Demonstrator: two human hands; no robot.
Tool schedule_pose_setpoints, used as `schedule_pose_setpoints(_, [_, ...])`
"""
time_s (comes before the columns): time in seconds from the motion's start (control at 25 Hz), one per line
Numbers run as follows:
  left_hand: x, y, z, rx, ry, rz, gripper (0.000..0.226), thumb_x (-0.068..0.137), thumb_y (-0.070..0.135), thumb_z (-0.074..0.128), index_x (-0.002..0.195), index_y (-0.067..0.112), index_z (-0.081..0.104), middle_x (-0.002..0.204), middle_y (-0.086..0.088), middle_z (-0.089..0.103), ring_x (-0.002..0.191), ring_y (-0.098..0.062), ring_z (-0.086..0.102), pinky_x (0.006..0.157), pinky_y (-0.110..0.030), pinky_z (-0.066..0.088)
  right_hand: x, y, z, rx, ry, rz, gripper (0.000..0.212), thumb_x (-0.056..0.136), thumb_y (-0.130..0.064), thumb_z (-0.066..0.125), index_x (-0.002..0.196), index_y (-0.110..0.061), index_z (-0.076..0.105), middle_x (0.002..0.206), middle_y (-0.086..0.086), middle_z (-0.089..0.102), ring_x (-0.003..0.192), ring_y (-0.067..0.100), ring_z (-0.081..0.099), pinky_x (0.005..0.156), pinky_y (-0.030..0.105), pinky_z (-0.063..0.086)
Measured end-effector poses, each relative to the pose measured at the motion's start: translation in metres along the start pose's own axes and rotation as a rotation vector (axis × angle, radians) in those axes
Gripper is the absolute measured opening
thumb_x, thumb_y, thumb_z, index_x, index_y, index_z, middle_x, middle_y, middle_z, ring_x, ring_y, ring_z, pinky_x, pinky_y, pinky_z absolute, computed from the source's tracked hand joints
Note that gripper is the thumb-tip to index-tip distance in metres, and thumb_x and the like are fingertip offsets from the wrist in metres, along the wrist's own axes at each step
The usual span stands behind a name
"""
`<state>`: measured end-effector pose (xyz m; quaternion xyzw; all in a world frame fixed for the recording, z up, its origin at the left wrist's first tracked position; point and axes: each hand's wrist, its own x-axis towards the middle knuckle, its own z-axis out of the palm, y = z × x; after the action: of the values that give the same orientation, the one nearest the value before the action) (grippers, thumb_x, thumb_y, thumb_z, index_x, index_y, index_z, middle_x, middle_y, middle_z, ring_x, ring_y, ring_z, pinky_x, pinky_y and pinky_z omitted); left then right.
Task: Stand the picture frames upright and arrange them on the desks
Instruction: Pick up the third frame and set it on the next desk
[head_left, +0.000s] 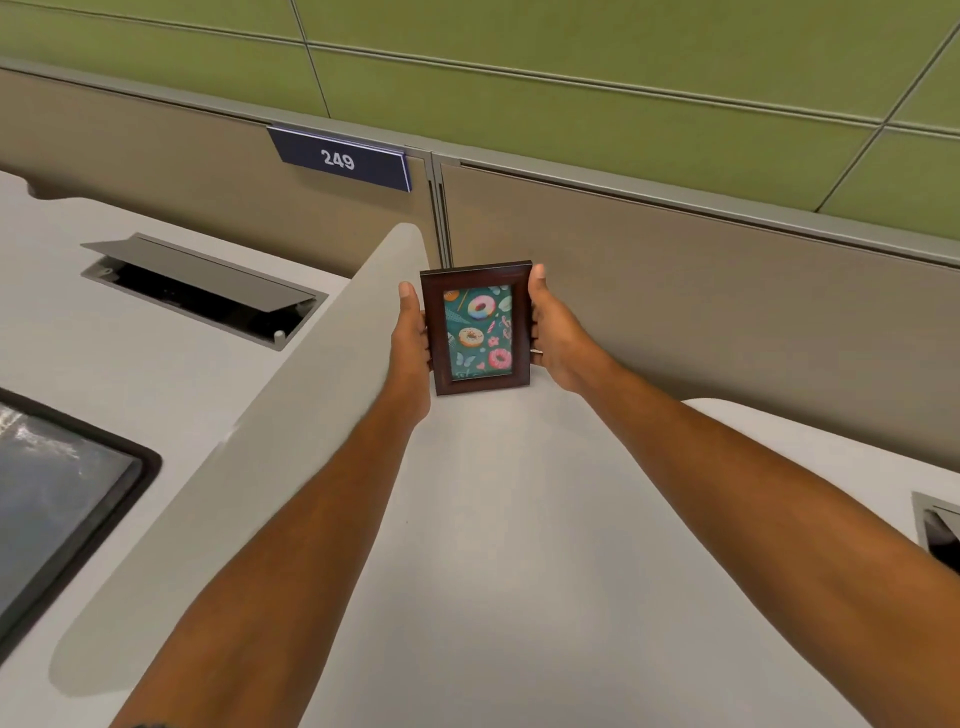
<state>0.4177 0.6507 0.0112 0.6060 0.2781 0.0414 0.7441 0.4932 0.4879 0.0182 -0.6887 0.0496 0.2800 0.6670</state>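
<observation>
A small dark brown picture frame with a teal doughnut print stands upright in portrait position at the far end of the pale grey desk, close to the beige partition. My left hand grips its left edge. Its right edge is held by my right hand. The frame's bottom edge looks to rest on the desk surface. Both forearms stretch forward from the bottom of the view.
A grey divider panel runs along the left of this desk. Beyond it, the neighbouring desk has an open cable hatch and a dark screen. A sign reading 249 hangs on the partition. Another hatch sits at right.
</observation>
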Motion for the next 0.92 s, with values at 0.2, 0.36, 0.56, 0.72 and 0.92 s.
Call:
schedule_pose_setpoints(0.2, [0.017, -0.005, -0.003, -0.014, 0.007, 0.017, 0.079, 0.103, 0.078, 0.026, 0.139, 0.024, 0.071, 0.128, 0.000, 0.078, 0.113, -0.018, 0.075, 0.092, -0.036, 0.058, 0.015, -0.005, 0.003, -0.031, -0.008, -0.007, 0.076, 0.098, -0.082, 0.025, 0.126, -0.026, 0.068, 0.111, -0.003, 0.075, 0.101, 0.015, 0.071, 0.099, 0.040, 0.052])
schedule_pose_setpoints(0.36, [0.021, -0.007, -0.001, -0.005, 0.021, 0.031, 0.072, 0.105, 0.076, 0.025, 0.134, 0.028, 0.071, 0.127, 0.002, 0.077, 0.112, -0.018, 0.074, 0.095, -0.038, 0.057, 0.020, -0.005, 0.003, -0.051, -0.006, -0.012, 0.073, 0.099, -0.081, 0.025, 0.123, -0.028, 0.068, 0.110, -0.004, 0.075, 0.101, 0.015, 0.071, 0.106, 0.044, 0.051])
schedule_pose_setpoints(0.56, [0.013, -0.013, -0.001, -0.021, 0.042, 0.020, 0.068, 0.107, 0.072, 0.027, 0.140, 0.025, 0.063, 0.137, 0.000, 0.071, 0.118, -0.021, 0.070, 0.100, -0.039, 0.055, 0.009, -0.006, 0.004, -0.050, -0.010, -0.044, 0.059, 0.104, -0.073, 0.026, 0.110, -0.032, 0.067, 0.105, -0.008, 0.074, 0.097, 0.011, 0.070, 0.102, 0.040, 0.050])
schedule_pose_setpoints(0.72, [-0.007, -0.028, -0.004, -0.041, 0.116, 0.027, 0.068, 0.110, 0.065, 0.030, 0.152, 0.017, 0.055, 0.142, -0.001, 0.064, 0.125, -0.018, 0.060, 0.092, -0.027, 0.050, -0.009, -0.005, -0.004, -0.072, 0.016, -0.072, 0.061, 0.106, -0.070, 0.024, 0.128, -0.025, 0.060, 0.126, 0.000, 0.072, 0.120, 0.017, 0.061, 0.114, 0.044, 0.034])
schedule_pose_setpoints(0.92, [-0.069, -0.068, -0.018, -0.112, 0.208, 0.006, 0.060, 0.107, 0.066, 0.042, 0.144, 0.022, 0.060, 0.145, -0.002, 0.063, 0.135, -0.022, 0.060, 0.120, -0.048, 0.042, -0.058, 0.033, -0.025, -0.137, 0.200, -0.096, 0.063, 0.102, -0.072, 0.040, 0.134, -0.020, 0.057, 0.140, 0.004, 0.064, 0.124, 0.020, 0.058, 0.100, 0.039, 0.041])
